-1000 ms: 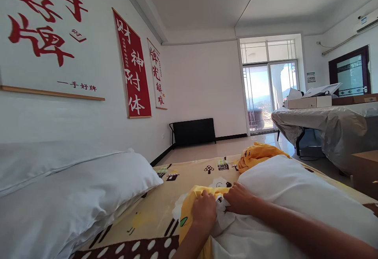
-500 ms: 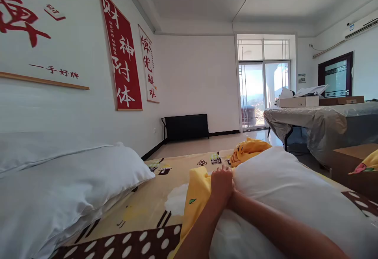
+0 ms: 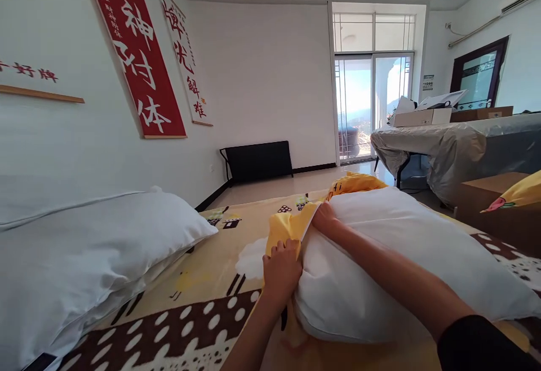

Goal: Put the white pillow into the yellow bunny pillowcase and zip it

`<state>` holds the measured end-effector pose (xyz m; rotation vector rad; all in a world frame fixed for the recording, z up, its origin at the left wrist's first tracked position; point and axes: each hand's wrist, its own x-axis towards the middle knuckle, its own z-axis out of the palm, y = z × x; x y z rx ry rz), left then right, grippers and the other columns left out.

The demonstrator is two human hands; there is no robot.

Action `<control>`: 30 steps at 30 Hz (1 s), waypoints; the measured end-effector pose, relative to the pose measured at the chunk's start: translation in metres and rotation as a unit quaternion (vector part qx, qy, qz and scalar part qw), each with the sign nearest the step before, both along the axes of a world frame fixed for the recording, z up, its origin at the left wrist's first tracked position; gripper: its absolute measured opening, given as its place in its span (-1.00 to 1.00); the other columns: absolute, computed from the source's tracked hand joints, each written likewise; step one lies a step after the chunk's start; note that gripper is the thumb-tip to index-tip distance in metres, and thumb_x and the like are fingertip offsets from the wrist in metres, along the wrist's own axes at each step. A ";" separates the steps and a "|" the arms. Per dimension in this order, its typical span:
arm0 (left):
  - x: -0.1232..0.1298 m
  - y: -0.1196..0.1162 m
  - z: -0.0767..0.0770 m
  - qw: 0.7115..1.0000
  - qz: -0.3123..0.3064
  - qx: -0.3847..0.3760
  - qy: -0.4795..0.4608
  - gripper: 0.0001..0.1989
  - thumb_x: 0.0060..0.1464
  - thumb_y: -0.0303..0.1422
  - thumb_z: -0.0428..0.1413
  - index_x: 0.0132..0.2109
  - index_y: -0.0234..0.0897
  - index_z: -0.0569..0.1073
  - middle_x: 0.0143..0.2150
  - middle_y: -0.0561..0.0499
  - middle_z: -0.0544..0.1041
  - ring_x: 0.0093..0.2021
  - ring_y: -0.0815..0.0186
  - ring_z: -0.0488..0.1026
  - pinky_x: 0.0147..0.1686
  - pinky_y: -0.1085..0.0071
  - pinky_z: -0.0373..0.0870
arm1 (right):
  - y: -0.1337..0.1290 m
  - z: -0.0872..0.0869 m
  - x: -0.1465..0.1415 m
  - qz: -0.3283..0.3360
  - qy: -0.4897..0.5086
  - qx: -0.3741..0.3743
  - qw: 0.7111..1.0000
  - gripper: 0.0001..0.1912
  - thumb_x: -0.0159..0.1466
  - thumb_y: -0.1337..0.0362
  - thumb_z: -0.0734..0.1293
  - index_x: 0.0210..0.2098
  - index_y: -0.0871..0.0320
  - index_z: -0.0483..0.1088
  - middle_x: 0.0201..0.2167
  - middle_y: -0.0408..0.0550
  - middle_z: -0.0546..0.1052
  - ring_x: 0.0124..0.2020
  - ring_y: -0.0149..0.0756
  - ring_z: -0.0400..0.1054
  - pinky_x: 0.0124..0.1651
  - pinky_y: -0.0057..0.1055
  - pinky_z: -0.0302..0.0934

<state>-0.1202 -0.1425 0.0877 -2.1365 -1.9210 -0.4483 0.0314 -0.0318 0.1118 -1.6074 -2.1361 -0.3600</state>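
A yellow pillowcase (image 3: 284, 225) lies bunched at the near-left end of a white pillow (image 3: 397, 235). My left hand (image 3: 281, 266) has its fingers curled over the pillowcase's edge, beside the pillow's left end. Farther from me, my right hand (image 3: 325, 219) is closed at the pillowcase's raised edge, its forearm lying across the pillow. The right fingertips are partly hidden by cloth. Between the two hands the edge of the cloth runs taut. Behind the pillow is an orange-yellow cloth (image 3: 357, 182) with dark lettering, crumpled.
Under everything is a patterned bedspread (image 3: 236, 252). A second white pillow (image 3: 139, 235) rests at the left by the wall. To the right are a cardboard box (image 3: 486, 190) with yellow cloth (image 3: 519, 193) above it, and a plastic-covered table (image 3: 456, 140) carrying boxes.
My hands, close together before, are now apart: the left has come nearer and leftward along the pillowcase, the right shows at its far edge. The view has tilted downward.
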 end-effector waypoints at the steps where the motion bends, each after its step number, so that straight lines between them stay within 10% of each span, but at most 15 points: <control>1: 0.001 0.002 0.004 1.000 0.006 0.017 0.000 -0.74 0.06 -0.42 -0.06 -0.11 -0.30 0.40 -0.10 -0.17 0.46 -0.04 0.06 0.38 -0.07 0.06 0.24 | 0.005 0.007 0.002 -0.014 -0.011 -0.005 1.000 -0.70 0.33 0.22 0.26 0.01 0.24 0.33 -0.01 0.02 0.42 -0.07 -0.24 0.36 -0.02 -0.15 0.29; 4: 0.004 0.017 0.008 0.998 0.039 0.055 -0.005 -0.70 0.09 -0.43 -0.11 -0.06 -0.32 0.38 -0.04 -0.20 0.43 0.02 0.02 0.34 -0.02 0.01 0.17 | 0.016 0.020 0.012 -0.035 -0.043 -0.020 0.998 -0.66 0.33 0.18 0.27 0.04 0.20 0.32 0.03 0.04 0.39 -0.01 -0.20 0.34 0.03 -0.09 0.27; 8: 0.007 0.043 -0.022 0.999 0.046 0.014 -0.018 -0.68 0.13 -0.49 -0.18 -0.08 -0.32 0.41 -0.10 -0.20 0.48 -0.09 0.07 0.44 -0.15 0.11 0.26 | -0.010 0.012 0.019 0.006 -0.091 -0.055 0.994 -0.63 0.28 0.20 0.31 0.02 0.27 0.35 0.07 0.12 0.39 0.09 -0.11 0.27 0.15 0.00 0.10; 12: 0.010 0.059 -0.055 0.998 0.048 -0.009 -0.038 -0.63 0.15 -0.52 -0.22 -0.03 -0.34 0.40 -0.11 -0.23 0.51 -0.15 0.09 0.50 -0.19 0.16 0.28 | -0.088 -0.022 0.009 0.096 -0.131 -0.060 0.985 -0.68 0.32 0.20 0.22 -0.06 0.29 0.40 -0.05 0.17 0.49 0.04 -0.13 0.31 0.13 -0.16 0.09; 16: 0.012 0.070 -0.054 0.998 0.032 0.008 -0.046 -0.65 0.20 -0.43 -0.22 -0.06 -0.32 0.42 -0.12 -0.21 0.53 -0.15 0.08 0.50 -0.13 0.12 0.24 | -0.137 -0.073 0.002 0.181 -0.170 0.034 0.968 -0.55 0.26 0.14 0.24 0.09 0.21 0.29 0.02 0.17 0.43 0.03 -0.04 0.27 0.04 -0.11 0.13; 20: 0.004 0.074 -0.042 0.997 0.052 0.031 -0.045 -0.63 0.22 -0.39 -0.23 -0.05 -0.32 0.42 -0.18 -0.21 0.55 -0.19 0.05 0.50 -0.09 0.04 0.19 | -0.109 -0.093 0.016 0.158 -0.185 0.091 0.966 -0.57 0.28 0.30 0.20 0.14 0.16 0.25 -0.04 0.13 0.44 -0.08 -0.11 0.28 -0.01 -0.12 0.12; 30: 0.017 0.037 -0.035 0.997 0.066 0.034 -0.011 -0.56 0.11 -0.47 -0.15 0.13 -0.40 0.28 -0.01 -0.33 0.44 0.00 -0.04 0.38 -0.07 0.04 0.21 | -0.046 -0.047 0.046 0.105 -0.145 0.024 0.984 -0.56 0.28 0.45 0.11 0.11 0.14 0.32 -0.15 0.16 0.44 -0.10 -0.10 0.23 0.00 -0.15 -0.03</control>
